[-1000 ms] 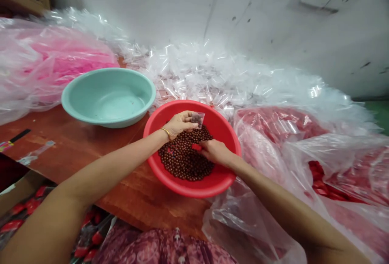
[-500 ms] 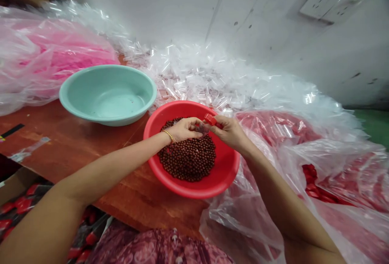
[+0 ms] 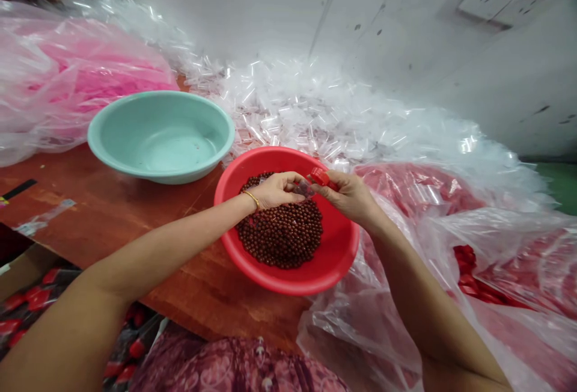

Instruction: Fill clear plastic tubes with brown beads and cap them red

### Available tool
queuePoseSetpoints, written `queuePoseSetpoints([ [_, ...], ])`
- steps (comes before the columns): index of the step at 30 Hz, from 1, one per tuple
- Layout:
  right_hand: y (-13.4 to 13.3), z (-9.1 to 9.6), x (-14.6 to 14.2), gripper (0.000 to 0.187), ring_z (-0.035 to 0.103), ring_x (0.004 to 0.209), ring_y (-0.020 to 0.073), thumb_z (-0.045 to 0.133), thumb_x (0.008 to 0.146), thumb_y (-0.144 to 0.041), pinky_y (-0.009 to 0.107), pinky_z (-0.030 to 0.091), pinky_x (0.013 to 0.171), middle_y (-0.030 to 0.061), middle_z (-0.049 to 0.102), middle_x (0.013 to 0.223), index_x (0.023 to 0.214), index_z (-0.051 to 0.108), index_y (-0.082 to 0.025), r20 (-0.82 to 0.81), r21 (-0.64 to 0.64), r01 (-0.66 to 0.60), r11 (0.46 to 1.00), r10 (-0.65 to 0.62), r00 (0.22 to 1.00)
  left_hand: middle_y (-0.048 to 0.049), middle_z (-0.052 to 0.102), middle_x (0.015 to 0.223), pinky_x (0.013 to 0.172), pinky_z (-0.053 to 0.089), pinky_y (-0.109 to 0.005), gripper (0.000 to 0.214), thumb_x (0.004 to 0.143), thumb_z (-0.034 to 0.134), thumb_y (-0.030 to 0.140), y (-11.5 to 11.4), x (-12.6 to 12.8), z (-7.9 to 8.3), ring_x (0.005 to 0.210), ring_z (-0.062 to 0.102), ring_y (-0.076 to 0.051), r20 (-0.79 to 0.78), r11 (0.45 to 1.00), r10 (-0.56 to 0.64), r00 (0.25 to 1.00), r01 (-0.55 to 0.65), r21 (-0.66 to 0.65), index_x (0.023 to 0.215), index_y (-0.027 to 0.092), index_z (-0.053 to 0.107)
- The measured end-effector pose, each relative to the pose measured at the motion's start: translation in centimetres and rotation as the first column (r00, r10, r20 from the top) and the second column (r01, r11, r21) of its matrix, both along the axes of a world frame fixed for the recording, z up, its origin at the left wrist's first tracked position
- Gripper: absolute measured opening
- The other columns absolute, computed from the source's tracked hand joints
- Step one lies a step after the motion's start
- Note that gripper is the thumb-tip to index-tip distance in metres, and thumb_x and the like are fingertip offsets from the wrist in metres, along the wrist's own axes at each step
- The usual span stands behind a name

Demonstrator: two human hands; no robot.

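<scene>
My left hand (image 3: pixel 280 190), with a gold bangle at the wrist, is closed on a small clear plastic tube (image 3: pixel 303 189) that has something dark inside. Its open end is turned toward my right hand (image 3: pixel 346 195), which pinches a red cap (image 3: pixel 320 177). Cap and tube are close together; whether they touch I cannot tell. Both hands are over a red basin (image 3: pixel 288 284) holding a heap of shiny brown beads (image 3: pixel 282 232). Part of the tube is hidden by my left fingers.
A pale green basin (image 3: pixel 162 133) stands to the left. Clear plastic tubes (image 3: pixel 306 97) are heaped along the wall. Plastic bags with pink pieces (image 3: pixel 99 79) and red pieces (image 3: pixel 478 278) lie left and right. Below the table's left edge are red-capped tubes (image 3: pixel 38 299) in a box.
The red cap and my right hand have shifted slightly right, away from my left fingers, and more of the clear tube shows. The whole view has also moved a little.
</scene>
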State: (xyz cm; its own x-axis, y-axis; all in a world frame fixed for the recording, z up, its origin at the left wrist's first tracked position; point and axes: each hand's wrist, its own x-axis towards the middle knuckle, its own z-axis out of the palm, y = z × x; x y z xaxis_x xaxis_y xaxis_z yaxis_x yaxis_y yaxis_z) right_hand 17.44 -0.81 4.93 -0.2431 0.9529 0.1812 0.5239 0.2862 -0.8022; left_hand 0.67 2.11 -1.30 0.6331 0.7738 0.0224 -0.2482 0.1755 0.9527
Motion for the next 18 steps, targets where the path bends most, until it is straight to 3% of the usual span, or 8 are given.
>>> queuePoseSetpoints([
  [4,-0.2,0.1,0.5,0.024,0.043,0.051,0.0088,0.064,0.068,-0.042,0.023,0.034,0.049,-0.0037,0.050,0.054,0.069,0.064,-0.018,-0.070,-0.040,0.051,0.998,-0.053,0.996,-0.0015,0.065,0.084,0.084,0.046,-0.030,0.027,0.066,0.065,0.001,0.0,-0.2,0.2,0.080,0.061,-0.009,0.038,0.999,0.000,0.999,-0.001,0.043,0.089,0.012,0.057],
  [8,-0.6,-0.8,0.9,0.034,0.026,0.039,0.0050,0.063,0.069,-0.051,0.021,0.020,0.038,-0.0080,0.031,0.044,0.064,0.055,-0.018,-0.175,-0.202,0.170,0.964,-0.206,0.963,-0.0034,0.065,0.092,0.090,0.044,-0.033,0.029,0.067,0.066,0.004,0.0,-0.6,0.7,0.086,0.060,-0.010,0.094,0.994,0.014,0.995,-0.025,0.109,0.093,0.013,0.058],
  [11,-0.9,-1.8,0.9,0.036,0.024,0.038,0.0047,0.066,0.067,-0.051,0.021,0.017,0.036,-0.0084,0.031,0.044,0.063,0.049,-0.019,-0.171,-0.317,0.117,0.941,-0.178,0.969,-0.0027,0.064,0.091,0.089,0.044,-0.031,0.028,0.068,0.066,0.006,-0.1,-0.6,0.8,0.086,0.059,-0.010,0.094,0.991,0.005,0.996,-0.017,0.130,0.095,0.014,0.058],
  [15,-1.2,-2.1,0.7,0.035,0.023,0.038,0.0041,0.060,0.070,-0.053,0.019,0.014,0.034,-0.0093,0.033,0.049,0.075,0.046,-0.021,-0.266,-0.439,0.052,0.897,-0.185,0.946,-0.0015,0.061,0.085,0.073,0.048,-0.026,0.028,0.072,0.063,0.011,-0.4,-0.5,0.8,0.074,0.060,-0.009,0.024,0.996,-0.047,0.999,0.045,0.083,0.099,0.014,0.054],
  [18,-1.3,-1.7,0.4,0.033,0.027,0.038,0.0053,0.053,0.074,-0.053,0.018,0.021,0.035,-0.0078,0.037,0.052,0.083,0.051,-0.021,-0.305,-0.366,0.049,0.929,-0.170,0.937,-0.0001,0.058,0.078,0.059,0.045,-0.021,0.027,0.076,0.059,0.015,-0.7,-0.4,1.1,0.065,0.058,-0.008,-0.074,0.996,-0.021,0.997,0.027,0.080,0.101,0.013,0.049],
])
